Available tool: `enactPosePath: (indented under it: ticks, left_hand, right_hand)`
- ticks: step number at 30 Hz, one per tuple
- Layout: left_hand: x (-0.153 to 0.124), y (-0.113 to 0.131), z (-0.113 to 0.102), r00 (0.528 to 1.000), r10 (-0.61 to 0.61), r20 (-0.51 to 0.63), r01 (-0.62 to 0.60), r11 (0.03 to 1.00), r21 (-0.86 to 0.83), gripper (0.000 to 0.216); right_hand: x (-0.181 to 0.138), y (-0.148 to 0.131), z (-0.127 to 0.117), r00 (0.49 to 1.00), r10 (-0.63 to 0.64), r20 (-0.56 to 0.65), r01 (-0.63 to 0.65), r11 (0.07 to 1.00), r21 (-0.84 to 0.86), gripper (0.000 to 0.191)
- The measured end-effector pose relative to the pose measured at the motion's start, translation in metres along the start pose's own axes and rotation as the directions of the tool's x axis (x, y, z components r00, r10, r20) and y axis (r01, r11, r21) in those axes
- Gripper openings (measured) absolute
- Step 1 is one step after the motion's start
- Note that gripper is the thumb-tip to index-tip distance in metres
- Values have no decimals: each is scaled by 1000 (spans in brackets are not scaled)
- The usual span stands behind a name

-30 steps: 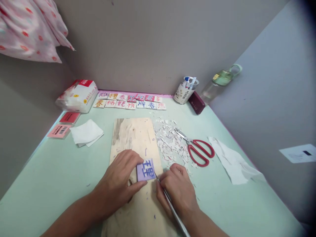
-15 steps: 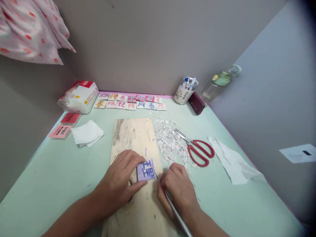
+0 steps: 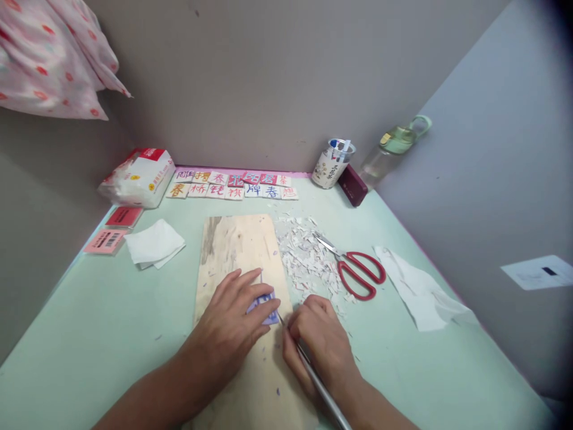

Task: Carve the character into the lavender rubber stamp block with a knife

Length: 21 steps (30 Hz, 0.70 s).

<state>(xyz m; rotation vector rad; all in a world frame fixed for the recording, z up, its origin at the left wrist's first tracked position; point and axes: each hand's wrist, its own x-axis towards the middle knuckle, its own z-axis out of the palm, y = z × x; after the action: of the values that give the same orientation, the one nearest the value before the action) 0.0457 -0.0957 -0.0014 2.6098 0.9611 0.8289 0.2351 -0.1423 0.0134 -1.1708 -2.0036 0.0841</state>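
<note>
On the wooden board lies a small purple tile with blue characters, partly hidden under fingers. My left hand is open, its fingers spread across the top of the tile. At the tile's right edge, my right hand is closed around a silver craft knife, its handle slanting down toward the bottom of the view. The knife's thin tip points at the tile's right side; whether it touches, I cannot tell. Small purple shavings are scattered on the board.
Paper-like scraps and red-handled scissors lie right of the board. Tissues lie left, more tissue right. Behind are rows of character tiles, a tissue pack, a can of pens and a bottle.
My left hand has gone from gripping the purple tile at its edges to laying spread fingers over it, covering much of the characters. The right hand keeps the knife in nearly the same spot.
</note>
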Motion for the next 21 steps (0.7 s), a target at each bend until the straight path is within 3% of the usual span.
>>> enactPosePath:
  ticks: [8,15,21]
  left_hand:
    - [-5,0,-3,999,41,4,-41,999,-13,31]
    - [3,8,-4,998,-59,-34,54,989,-140,20]
    - [9,9,-6,996,-79,-43,71,984,-161,17]
  right_hand:
    - [2,1,-12,987,157,16,-157,967,202,28]
    - [4,5,-28,912,402,86,-410,876,255,26]
    - [3,5,-26,898,427,107,-439,858,267,24]
